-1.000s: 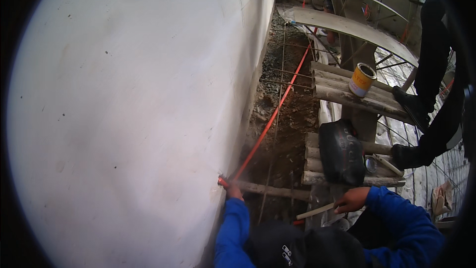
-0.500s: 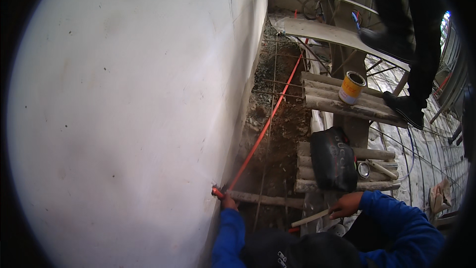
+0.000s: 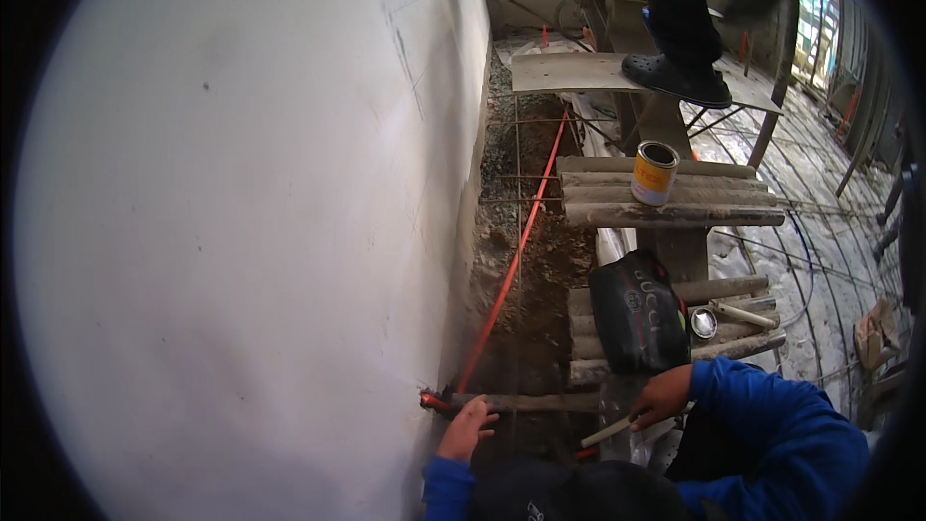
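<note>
hands (image 3: 466, 430) 2 | yellow can (image 3: 654, 175) 1 | bag (image 3: 639, 315) 1 | pale sticks (image 3: 605, 432) 2 | orange pipe pieces (image 3: 502, 298) at least 3, background blurred

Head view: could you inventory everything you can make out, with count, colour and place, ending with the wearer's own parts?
Wall: 1, white, left
Dirt strip: 1, brown, beside wall
Long pipe: 1, orange, along dirt strip
Pipe end: 1, orange, low at wall
Pole: 1, grey-brown, across dirt strip
Treads: 2, grey, right of dirt strip
Open can: 1, yellow-white, upper tread
Bag: 1, black, lower tread
Round tin or lid: 1, silvery, right of bag
Board: 1, pale, beyond treads
Co-worker's shoe: 1 clear, black, on board
Bar mesh: uncounted, dark, right
Held stick: 1, pale, lower centre
Sleeves: 2, blue, lower edge
Left hand: 1, bare, near pipe end
Right hand: 1, bare, gripping held stick
</note>
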Tool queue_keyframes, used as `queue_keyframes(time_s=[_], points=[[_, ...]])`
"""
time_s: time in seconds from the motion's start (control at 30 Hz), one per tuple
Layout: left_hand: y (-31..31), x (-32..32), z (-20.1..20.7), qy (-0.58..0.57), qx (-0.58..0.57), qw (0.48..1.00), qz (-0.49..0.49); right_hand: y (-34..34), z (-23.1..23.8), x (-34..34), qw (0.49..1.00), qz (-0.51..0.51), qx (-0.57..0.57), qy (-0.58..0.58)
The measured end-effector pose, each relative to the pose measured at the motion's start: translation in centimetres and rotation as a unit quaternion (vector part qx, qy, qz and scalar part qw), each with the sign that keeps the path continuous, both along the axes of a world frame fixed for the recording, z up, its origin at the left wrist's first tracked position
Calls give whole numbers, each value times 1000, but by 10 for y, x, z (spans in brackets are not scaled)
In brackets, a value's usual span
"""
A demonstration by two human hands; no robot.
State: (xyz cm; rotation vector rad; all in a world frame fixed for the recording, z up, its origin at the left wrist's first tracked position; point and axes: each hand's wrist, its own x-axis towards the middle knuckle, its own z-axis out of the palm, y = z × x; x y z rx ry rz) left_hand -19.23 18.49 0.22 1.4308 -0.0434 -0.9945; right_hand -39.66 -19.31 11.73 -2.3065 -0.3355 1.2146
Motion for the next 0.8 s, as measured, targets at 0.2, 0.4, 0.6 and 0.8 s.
queue_keyframes(time_s=[0.2, 0.4, 0.6, 0.8], points=[[-56, -38, 239, -389, -93, 887, -232, 15, -33, 30, 996, 62, 70, 2], [-147, -92, 239, -245, -113, 943, -196, 52, -53, 55, 987, 118, 104, 38], [-148, -74, 148, -417, 185, 862, -221, 58, -33, 60, 981, 146, 117, 54], [-161, -46, 104, -373, 212, 828, -360, 48, -12, 56, 986, 117, 77, 90]])
